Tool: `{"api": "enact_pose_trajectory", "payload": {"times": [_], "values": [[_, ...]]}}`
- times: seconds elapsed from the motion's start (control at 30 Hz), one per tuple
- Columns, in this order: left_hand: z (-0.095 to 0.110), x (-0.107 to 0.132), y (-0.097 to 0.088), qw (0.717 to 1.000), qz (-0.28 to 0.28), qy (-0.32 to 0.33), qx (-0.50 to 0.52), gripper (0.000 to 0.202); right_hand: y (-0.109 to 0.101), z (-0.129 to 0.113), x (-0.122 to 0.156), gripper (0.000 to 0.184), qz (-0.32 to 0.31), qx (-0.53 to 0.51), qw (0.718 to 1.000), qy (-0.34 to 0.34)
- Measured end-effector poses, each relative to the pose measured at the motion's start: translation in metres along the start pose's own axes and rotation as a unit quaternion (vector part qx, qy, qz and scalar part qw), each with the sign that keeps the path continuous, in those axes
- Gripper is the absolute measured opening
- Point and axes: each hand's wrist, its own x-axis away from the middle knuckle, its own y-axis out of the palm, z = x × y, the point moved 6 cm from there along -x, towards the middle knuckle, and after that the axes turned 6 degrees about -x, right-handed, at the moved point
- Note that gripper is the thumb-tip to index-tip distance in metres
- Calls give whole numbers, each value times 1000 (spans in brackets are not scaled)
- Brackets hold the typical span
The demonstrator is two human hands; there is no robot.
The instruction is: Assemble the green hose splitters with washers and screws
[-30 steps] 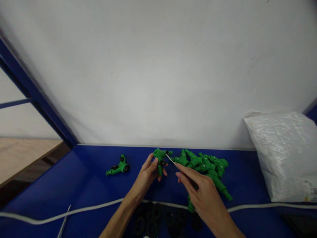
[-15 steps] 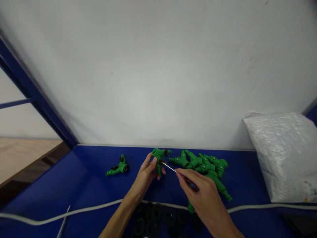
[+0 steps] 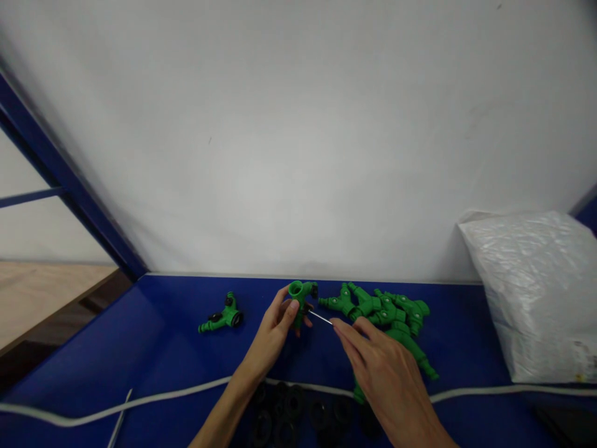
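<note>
My left hand is closed around a green Y-shaped hose connector, its round open end tilted up toward me. Black fittings sit on the connector's branches. In my right hand is a screwdriver; its handle is hidden by my fingers, and the metal shaft points left. The shaft's tip meets the black part on the connector's near right side. Right of the held piece lies a pile of green connectors. Another green connector with black fittings rests alone to the left.
Several black rings lie at the front of the blue table. A white cable runs across it, over a thin metallic rod. A white plastic-wrapped package stands at right, before the pale wall.
The held connector has turned so its open end faces me more. My right hand has rolled over, now covering the screwdriver's handle.
</note>
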Motion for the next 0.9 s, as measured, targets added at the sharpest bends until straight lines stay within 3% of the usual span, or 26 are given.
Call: {"api": "enact_pose_trajectory", "payload": {"times": [0.33, 0.67, 0.8, 0.9], "values": [[-2, -2, -5, 1000, 26, -1, -15, 66, 8, 9, 4, 21, -19, -96, 995, 33], [2, 0, -4, 999, 13, 8, -29, 56, 12, 11, 9, 43, 11, -36, 999, 13], [0, 0, -4, 999, 14, 5, -35, 56, 8, 8, 2, 41, 13, -56, 998, 20], [0, 1, -4, 999, 7, 9, -43, 55, 2, 6, -2, 40, 8, -22, 999, -26]]}}
